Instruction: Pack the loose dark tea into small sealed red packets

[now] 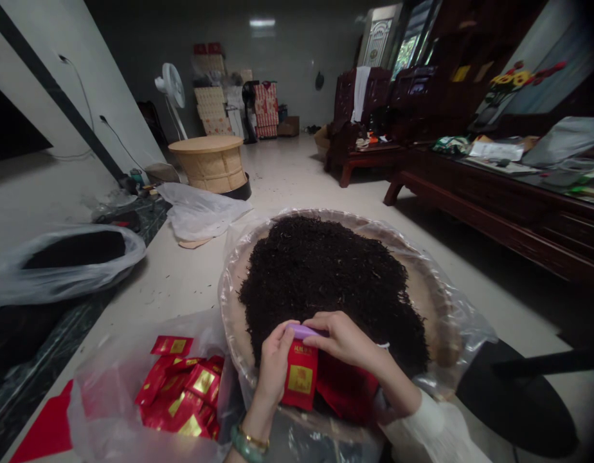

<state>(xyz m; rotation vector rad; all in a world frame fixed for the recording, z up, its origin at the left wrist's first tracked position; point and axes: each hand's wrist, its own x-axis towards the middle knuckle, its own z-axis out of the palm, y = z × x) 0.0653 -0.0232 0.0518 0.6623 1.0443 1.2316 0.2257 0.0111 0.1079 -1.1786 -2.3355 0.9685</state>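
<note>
Gripping purple strip (301,331) at top of red packet (301,378), our left hand (276,357) and right hand (342,337), fingers closed; we should press evenly, edge flat.

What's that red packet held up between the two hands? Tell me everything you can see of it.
The packet is a small, flat-looking red pouch, slightly shiny, perhaps foil or coated plastic. A gold panel with a blurred picture sits on its front, below small gold lettering too blurred to read. It stands roughly upright before the dark heap. A purple strip crosses its top, where fingers of the left hand and right hand grip. Whether it's sealed, I can't tell.
</note>
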